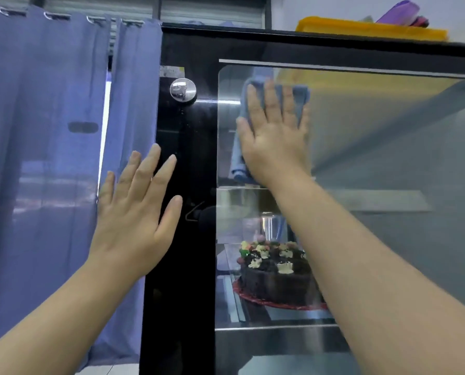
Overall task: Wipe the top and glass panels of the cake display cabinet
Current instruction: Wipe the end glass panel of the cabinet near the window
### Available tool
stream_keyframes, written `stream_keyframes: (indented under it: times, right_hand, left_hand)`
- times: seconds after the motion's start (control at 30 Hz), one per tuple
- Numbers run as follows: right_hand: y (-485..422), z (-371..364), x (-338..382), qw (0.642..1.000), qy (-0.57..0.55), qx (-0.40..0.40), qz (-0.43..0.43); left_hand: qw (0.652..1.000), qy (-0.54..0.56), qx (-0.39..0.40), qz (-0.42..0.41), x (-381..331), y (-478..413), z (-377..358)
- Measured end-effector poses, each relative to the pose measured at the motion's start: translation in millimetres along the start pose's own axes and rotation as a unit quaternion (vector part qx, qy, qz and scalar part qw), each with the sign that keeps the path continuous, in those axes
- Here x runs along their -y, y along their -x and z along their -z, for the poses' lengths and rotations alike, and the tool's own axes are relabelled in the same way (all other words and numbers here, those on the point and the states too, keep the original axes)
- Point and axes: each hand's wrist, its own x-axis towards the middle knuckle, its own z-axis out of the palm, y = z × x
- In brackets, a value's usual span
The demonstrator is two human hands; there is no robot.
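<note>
The right hand [273, 133] presses a soft blue wiping cloth [300, 96] flat against the cake cabinet's glass front panel [388, 147].
Its fingers are straight and spread, near the pane's upper left corner, and glass stretches away rightward. The left hand [136, 212], open and spread, is raised before the glossy black cabinet frame [188, 147]; whether it touches the frame cannot be told.

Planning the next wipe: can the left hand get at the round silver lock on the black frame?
Probably yes: the left hand is open and empty, below-left of the lock, with nothing between them.

Two hands [134, 212] [274, 139], one cloth [238, 161], one cake [276, 277].
</note>
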Motion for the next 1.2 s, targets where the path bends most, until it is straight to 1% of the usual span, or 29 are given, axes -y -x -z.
stream_keyframes:
  times: [0.07,0.1,0.2,0.23,0.27,0.3,0.37,0.4,0.43,0.47,0.53,0.6,0.63,0.67,0.7,0.73,0.77,0.8,0.83,0.87,0.93,0.97,1.0,1.03,1.07,1.1,1.13,1.17,1.2]
  right_hand:
    - [51,-9,21,0.994,0.011,-0.009,0.104]
    - [78,-11,17,0.988,0.019,-0.005,0.153]
    - [123,-2,-21,0.960,0.041,0.042,0.273]
    - [118,-1,-34,0.956,0.051,0.038,0.288]
    - [105,1,-42,0.961,0.058,0.031,0.270]
    - [86,2,-42,0.975,0.053,0.022,0.213]
    - [55,2,-23,0.998,0.021,0.003,0.052]
    - [53,0,-7,1.000,0.015,-0.003,0.001]
    - [63,-3,8,1.000,0.017,-0.008,-0.008]
    - [82,-7,19,0.999,0.017,-0.007,0.027]
    - [131,-10,19,0.986,0.032,0.016,0.160]
    - [147,-4,-11,0.961,0.040,0.050,0.267]
    - [138,-2,-32,0.957,0.053,0.042,0.283]
    - [123,-1,-48,0.962,0.064,0.032,0.263]
    - [102,2,-58,0.978,0.061,0.023,0.199]
    - [85,5,-60,0.994,0.045,0.013,0.103]
    - [75,5,-52,1.000,0.027,0.001,0.010]
    - [75,3,-37,0.999,0.018,-0.016,-0.048]
    - [85,0,-22,0.998,0.018,-0.024,-0.052]
    - [102,-4,-10,1.000,0.016,-0.020,-0.008]
    - [144,-5,-15,0.989,0.029,0.020,0.141]
    - [156,0,-31,0.979,0.038,0.046,0.195]
    - [156,4,-53,0.972,0.049,0.056,0.224]
    - [149,8,-74,0.974,0.055,0.052,0.212]
    - [135,11,-91,0.986,0.049,0.041,0.155]
    - [116,14,-101,0.997,0.030,0.024,0.067]
    - [100,15,-102,1.000,0.010,0.009,-0.019]
    - [91,14,-95,0.997,0.005,-0.005,-0.079]
    - [91,12,-85,0.995,0.014,-0.016,-0.097]
  left_hand:
    - [1.000,0.005,0.010,0.001,-1,15,-3]
    - [1.000,0.004,0.017,-0.006,-1,23,-4]
    - [0.999,-0.006,0.038,-0.028,3,43,-8]
    - [0.999,-0.009,0.041,-0.032,5,47,-9]
    - [0.998,-0.011,0.042,-0.035,7,51,-10]
    - [0.998,-0.014,0.043,-0.037,8,53,-10]
    - [0.998,-0.020,0.045,-0.036,8,56,-9]
    - [0.998,-0.022,0.043,-0.033,6,57,-9]
    - [0.998,-0.024,0.040,-0.031,2,59,-10]
    - [0.999,-0.025,0.036,-0.033,0,61,-11]
    - [0.998,-0.028,0.026,-0.052,-3,64,-14]
    - [0.996,-0.041,0.033,-0.077,-2,68,-17]
    - [0.994,-0.050,0.041,-0.085,-1,69,-17]
    - [0.993,-0.057,0.046,-0.090,1,69,-18]
    - [0.993,-0.061,0.050,-0.093,1,69,-18]
    - [0.992,-0.062,0.051,-0.093,1,69,-18]
    - [0.993,-0.060,0.050,-0.088,0,69,-18]
    - [0.994,-0.057,0.046,-0.080,-1,69,-18]
    - [0.995,-0.055,0.040,-0.070,-3,70,-18]
    - [0.996,-0.055,0.031,-0.060,-6,70,-18]
    - [0.996,-0.068,0.007,-0.052,-15,71,-18]
    - [0.995,-0.077,-0.005,-0.060,-21,71,-19]
    - [0.994,-0.080,-0.016,-0.075,-29,70,-19]
    - [0.993,-0.076,-0.022,-0.093,-37,68,-21]
    - [0.992,-0.067,-0.025,-0.108,-46,67,-23]
    - [0.991,-0.058,-0.026,-0.121,-55,64,-25]
    - [0.990,-0.055,-0.027,-0.129,-64,60,-28]
    - [0.989,-0.056,-0.028,-0.133,-71,55,-31]
    - [0.989,-0.058,-0.028,-0.135,-79,51,-34]
